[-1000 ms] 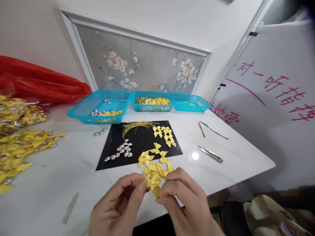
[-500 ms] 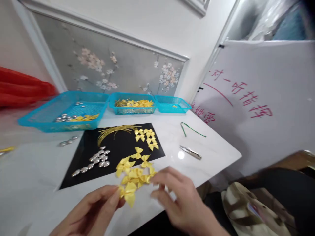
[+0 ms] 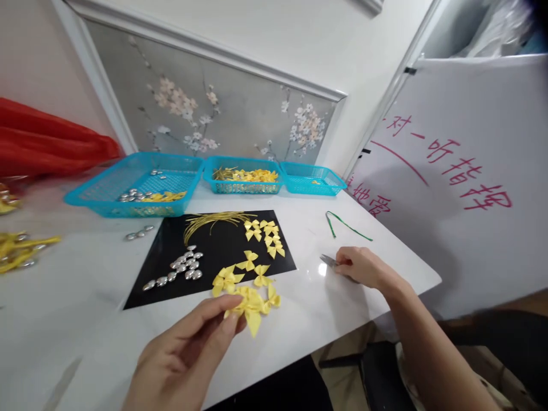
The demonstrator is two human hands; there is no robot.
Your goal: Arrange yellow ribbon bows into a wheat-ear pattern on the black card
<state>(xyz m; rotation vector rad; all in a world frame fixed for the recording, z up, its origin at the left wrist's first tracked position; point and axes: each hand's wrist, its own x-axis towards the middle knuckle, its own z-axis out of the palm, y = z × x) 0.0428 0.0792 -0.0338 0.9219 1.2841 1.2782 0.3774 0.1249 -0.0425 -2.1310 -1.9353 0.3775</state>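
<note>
My left hand (image 3: 192, 342) pinches a yellow ribbon bow (image 3: 252, 319) between thumb and fingertips, just above the white table. Behind that bow, several loose yellow bows (image 3: 228, 278) lie at the front edge of a black mat (image 3: 148, 260), partly hidden by it. To the right, my right hand (image 3: 357, 264) has its fingers closed around the handles of small silver thread snips (image 3: 329, 260). Only the pointed blades show, aimed left, low over the tabletop. Whether they rest on the table I cannot tell.
Silver beads (image 3: 188, 264), gold cords (image 3: 214, 220) and more bows (image 3: 269, 234) lie on the mat. Blue baskets (image 3: 171, 162) line the back. A green cord (image 3: 347, 225) lies beyond the snips. Yellow strands with beads (image 3: 21, 251) are at far left.
My right hand has left the bow pile, moved right and taken hold of the thread snips. My left hand still holds its bow. The camera view has shifted left.
</note>
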